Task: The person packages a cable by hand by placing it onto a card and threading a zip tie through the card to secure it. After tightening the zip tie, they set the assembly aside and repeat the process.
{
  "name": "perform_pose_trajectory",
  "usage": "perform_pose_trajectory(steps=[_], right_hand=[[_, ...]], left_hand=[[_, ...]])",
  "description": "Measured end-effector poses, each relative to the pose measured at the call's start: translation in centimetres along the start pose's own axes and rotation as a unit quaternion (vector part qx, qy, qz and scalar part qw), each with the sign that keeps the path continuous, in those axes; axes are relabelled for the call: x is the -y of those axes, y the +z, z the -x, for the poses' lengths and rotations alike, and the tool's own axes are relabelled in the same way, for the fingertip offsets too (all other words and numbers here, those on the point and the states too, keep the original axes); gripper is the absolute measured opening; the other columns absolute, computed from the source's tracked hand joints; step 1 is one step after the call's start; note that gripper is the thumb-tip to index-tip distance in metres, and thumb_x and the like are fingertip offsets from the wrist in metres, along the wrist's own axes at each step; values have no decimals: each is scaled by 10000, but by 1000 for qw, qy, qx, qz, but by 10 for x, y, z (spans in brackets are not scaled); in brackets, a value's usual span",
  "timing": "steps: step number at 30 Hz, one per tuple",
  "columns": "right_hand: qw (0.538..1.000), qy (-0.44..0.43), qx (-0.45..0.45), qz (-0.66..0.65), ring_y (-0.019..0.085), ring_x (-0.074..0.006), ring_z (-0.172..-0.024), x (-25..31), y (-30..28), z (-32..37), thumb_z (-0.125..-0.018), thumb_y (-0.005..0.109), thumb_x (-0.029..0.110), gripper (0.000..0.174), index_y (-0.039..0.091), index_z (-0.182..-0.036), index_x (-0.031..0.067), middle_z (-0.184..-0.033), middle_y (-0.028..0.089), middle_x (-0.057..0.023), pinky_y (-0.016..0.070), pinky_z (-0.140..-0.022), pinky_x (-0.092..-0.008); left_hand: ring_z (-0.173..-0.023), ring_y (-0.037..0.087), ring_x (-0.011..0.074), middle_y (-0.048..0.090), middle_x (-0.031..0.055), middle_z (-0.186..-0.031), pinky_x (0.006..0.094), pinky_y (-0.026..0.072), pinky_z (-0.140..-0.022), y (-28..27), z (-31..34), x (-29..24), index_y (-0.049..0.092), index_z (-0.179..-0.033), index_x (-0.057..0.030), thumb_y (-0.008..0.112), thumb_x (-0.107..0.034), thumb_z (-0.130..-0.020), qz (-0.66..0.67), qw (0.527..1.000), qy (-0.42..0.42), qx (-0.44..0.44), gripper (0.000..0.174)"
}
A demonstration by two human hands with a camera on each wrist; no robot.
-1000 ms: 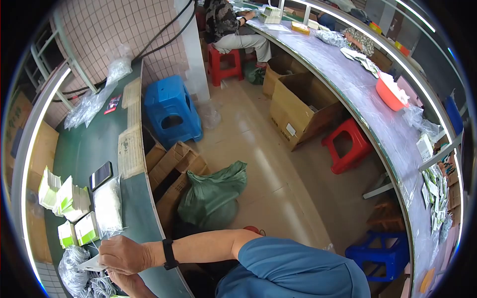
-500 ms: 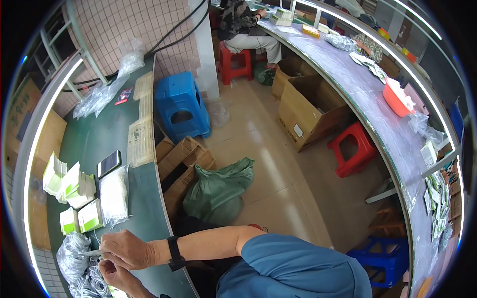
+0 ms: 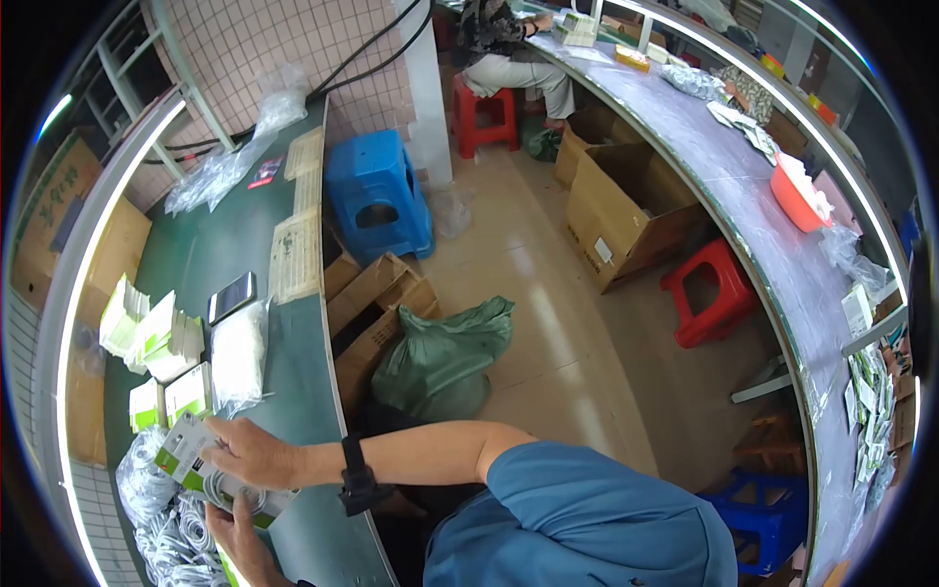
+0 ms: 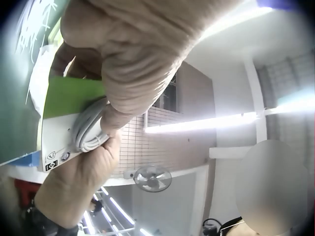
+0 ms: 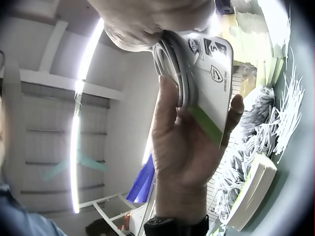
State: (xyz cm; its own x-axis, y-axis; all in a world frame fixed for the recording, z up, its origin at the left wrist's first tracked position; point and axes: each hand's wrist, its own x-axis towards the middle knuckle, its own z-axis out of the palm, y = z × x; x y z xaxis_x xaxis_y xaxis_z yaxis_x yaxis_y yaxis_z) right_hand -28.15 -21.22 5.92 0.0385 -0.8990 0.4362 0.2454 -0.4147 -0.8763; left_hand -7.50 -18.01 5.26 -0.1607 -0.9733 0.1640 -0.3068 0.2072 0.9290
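Observation:
Over the left bench, both hands hold a green-and-white packaging card [image 3: 181, 452] with a coiled grey cable [image 5: 177, 69] lying against its face. My left hand [image 3: 240, 543] grips the card from below; in the right wrist view its thumb lies on the coil and its fingers are behind the card. My right hand [image 3: 256, 458] holds the other end, its fingertips on the card; in the right wrist view it covers one end of the coil. Bundles of grey cables [image 3: 176, 533] lie beneath the hands, partly in clear plastic.
Stacks of green-and-white cards [image 3: 176, 342], a bag of white ties [image 3: 240, 357] and a phone [image 3: 232, 297] lie on the green bench [image 3: 220, 230]. A green sack [image 3: 440, 362], cardboard boxes [image 3: 626, 210] and stools [image 3: 377, 196] stand on the floor. Another person [image 3: 518, 68] sits at the far bench.
The card was nearly edge-on and is now tilted so its printed face and the coiled cable show. The hands have spread apart along it, and the head view has shifted left.

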Motion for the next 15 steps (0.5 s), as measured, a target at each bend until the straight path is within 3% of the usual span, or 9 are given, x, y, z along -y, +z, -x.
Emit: perform_pose_trajectory(steps=[5, 7, 13, 15], right_hand=[[998, 0, 22, -62, 715, -269, -839, -27, 1, -7, -977, 676, 146, 263, 628, -1020, -109, -916, 736, -225, 549, -750, -415], [997, 4, 22, -68, 715, -243, -839, -30, 3, -6, -999, 670, 146, 239, 631, -1042, -86, -923, 747, -204, 560, -755, -393], [998, 25, 19, -51, 736, -258, -898, -19, 6, 8, -956, 740, 156, 300, 649, -1095, -94, -981, 751, -223, 573, -794, -389], [998, 28, 38, -42, 748, -312, -932, -10, 7, 16, -902, 786, 176, 339, 660, -1065, -92, -1005, 754, -248, 577, -806, -407]], left_hand=[[-1078, 652, 162, 684, 75, -1234, 319, 493, -996, -5, 20, 6, 557, -1394, 23, 714, -264, -1047, 151, 987, -22, 52, 477], [-1138, 652, 168, 683, 94, -1280, 333, 486, -1050, 4, 26, -2, 544, -1417, 19, 704, -215, -1053, 180, 982, -15, 47, 461], [-1188, 648, 174, 684, 121, -1325, 353, 486, -1076, 7, 40, 12, 562, -1397, 33, 672, -171, -1072, 225, 974, -38, -9, 399], [-1178, 654, 177, 684, 128, -1338, 343, 493, -1065, -2, 44, 16, 560, -1400, 36, 657, -183, -1083, 220, 975, -21, -26, 398]])
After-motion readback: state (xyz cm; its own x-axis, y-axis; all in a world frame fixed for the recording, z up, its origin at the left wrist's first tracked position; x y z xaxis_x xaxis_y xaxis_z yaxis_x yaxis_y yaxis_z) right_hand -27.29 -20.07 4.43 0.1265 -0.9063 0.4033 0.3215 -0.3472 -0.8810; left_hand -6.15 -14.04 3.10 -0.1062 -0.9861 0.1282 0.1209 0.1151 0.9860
